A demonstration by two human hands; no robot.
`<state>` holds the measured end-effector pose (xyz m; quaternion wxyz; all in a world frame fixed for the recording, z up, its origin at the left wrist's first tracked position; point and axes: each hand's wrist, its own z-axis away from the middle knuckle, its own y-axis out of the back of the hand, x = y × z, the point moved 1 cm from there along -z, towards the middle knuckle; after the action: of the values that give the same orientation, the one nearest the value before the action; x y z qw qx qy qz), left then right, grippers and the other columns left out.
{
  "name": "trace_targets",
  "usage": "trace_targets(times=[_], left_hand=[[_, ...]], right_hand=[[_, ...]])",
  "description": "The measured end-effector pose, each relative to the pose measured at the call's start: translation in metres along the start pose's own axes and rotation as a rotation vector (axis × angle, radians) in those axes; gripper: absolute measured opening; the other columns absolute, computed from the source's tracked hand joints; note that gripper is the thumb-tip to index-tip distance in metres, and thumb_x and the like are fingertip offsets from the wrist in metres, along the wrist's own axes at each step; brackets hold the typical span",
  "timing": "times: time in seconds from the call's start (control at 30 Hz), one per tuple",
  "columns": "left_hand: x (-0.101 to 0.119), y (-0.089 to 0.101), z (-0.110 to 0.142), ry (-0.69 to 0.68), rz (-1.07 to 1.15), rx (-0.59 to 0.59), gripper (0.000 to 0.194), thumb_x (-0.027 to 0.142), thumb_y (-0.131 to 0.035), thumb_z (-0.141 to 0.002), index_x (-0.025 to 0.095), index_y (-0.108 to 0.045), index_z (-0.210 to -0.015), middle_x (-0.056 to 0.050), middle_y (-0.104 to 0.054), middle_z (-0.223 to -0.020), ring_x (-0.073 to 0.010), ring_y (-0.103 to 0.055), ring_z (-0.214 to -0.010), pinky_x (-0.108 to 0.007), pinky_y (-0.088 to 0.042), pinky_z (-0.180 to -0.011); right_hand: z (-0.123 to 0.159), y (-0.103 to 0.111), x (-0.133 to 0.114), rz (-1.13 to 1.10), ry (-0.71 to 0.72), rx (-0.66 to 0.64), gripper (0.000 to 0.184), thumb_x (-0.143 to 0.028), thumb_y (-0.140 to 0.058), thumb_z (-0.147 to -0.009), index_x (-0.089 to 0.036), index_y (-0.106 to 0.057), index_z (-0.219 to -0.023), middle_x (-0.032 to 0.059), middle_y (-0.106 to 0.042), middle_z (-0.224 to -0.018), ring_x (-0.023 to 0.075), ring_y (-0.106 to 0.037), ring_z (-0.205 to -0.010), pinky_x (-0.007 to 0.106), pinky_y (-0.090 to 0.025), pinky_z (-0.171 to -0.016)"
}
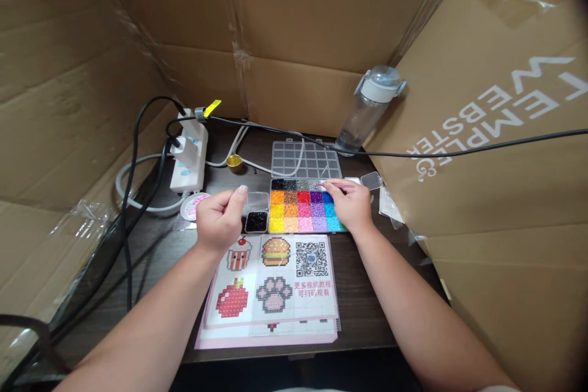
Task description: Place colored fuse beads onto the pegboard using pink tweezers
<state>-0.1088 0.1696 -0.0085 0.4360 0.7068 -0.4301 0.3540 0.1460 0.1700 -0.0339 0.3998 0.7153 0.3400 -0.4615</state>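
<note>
My left hand (220,218) is curled into a fist with the thumb on top, left of a small box of black beads (256,221). Whatever it may hold is hidden. My right hand (351,203) is closed in a pinch at the right end of the bead box (304,208), over its top row. A thin pink stick-like tool (340,183) seems to be between its fingers. Small coloured beads fill the compartments, and the box's clear lid (307,159) lies folded back. Pattern sheets (275,285) under plastic lie in front, showing a burger, a paw and other pixel pictures.
A white power strip (188,162) with black cables stands at the left. Behind are a small gold cup (234,163) and a clear water bottle (367,111). One black cable (441,152) runs across above the box. Cardboard walls (294,18) enclose the dark table (367,294).
</note>
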Motion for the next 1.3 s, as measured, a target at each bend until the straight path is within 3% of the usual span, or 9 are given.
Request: trace_targets(times=[0.5, 0.63, 0.83, 1.03, 1.13, 1.3], left_hand=[[-0.014, -0.002, -0.003, -0.024, 0.040, 0.029, 0.053, 0.043, -0.057, -0.085, 0.019, -0.032, -0.044, 0.003, -0.029, -0.043, -0.0075, -0.027, -0.043, -0.029, -0.020, -0.043], [-0.011, -0.002, -0.003, -0.035, 0.020, 0.034, 0.052, 0.041, -0.056, -0.085, 0.019, -0.033, -0.045, 0.004, -0.031, -0.044, -0.0071, -0.028, -0.043, -0.028, -0.022, -0.044], [-0.005, -0.001, -0.001, -0.049, -0.001, 0.065, 0.051, 0.038, -0.055, -0.086, 0.019, -0.035, -0.043, 0.004, -0.032, -0.042, -0.0069, -0.029, -0.042, -0.028, -0.023, -0.044], [-0.002, -0.003, 0.000, -0.054, 0.042, 0.055, 0.052, 0.035, -0.055, -0.086, 0.019, -0.034, -0.043, 0.004, -0.030, -0.042, -0.0070, -0.028, -0.043, -0.029, -0.022, -0.045], [-0.001, -0.004, 0.000, -0.065, 0.055, 0.046, 0.051, 0.034, -0.055, -0.086, 0.018, -0.033, -0.043, 0.004, -0.029, -0.042, -0.0070, -0.026, -0.044, -0.029, -0.021, -0.045], [-0.002, -0.004, 0.000, -0.056, 0.072, 0.054, 0.052, 0.033, -0.056, -0.086, 0.018, -0.032, -0.043, 0.004, -0.030, -0.042, -0.0067, -0.026, -0.044, -0.030, -0.021, -0.045]], right_hand=[[0.006, 0.017, -0.008, 0.015, 0.104, 0.112, 0.011, -0.026, -0.070, -0.078, -0.018, -0.077, -0.077, 0.0062, -0.077, -0.082, 0.0201, -0.072, -0.078, 0.034, -0.057, -0.075], [0.016, 0.024, -0.024, -0.049, 0.112, 0.119, 0.014, -0.028, -0.068, -0.081, -0.018, -0.077, -0.079, 0.0071, -0.077, -0.085, 0.0212, -0.072, -0.082, 0.037, -0.058, -0.078], [0.075, 0.037, -0.056, -0.044, 0.122, 0.080, 0.012, -0.030, -0.066, -0.084, -0.023, -0.077, -0.085, 0.0042, -0.077, -0.088, 0.0204, -0.073, -0.083, 0.037, -0.060, -0.079], [0.153, 0.047, -0.040, 0.054, 0.010, -0.027, 0.011, -0.029, -0.067, -0.083, -0.027, -0.078, -0.085, 0.0040, -0.077, -0.086, 0.0205, -0.072, -0.077, 0.034, -0.059, -0.070], [0.169, 0.048, -0.029, 0.063, -0.036, -0.047, 0.011, -0.030, -0.068, -0.083, -0.029, -0.079, -0.085, 0.0033, -0.077, -0.084, 0.0203, -0.072, -0.075, 0.032, -0.058, -0.065], [0.172, 0.044, -0.026, 0.032, -0.029, -0.082, 0.012, -0.027, -0.068, -0.084, -0.031, -0.079, -0.087, 0.0024, -0.077, -0.086, 0.0190, -0.071, -0.076, 0.029, -0.057, -0.066]])
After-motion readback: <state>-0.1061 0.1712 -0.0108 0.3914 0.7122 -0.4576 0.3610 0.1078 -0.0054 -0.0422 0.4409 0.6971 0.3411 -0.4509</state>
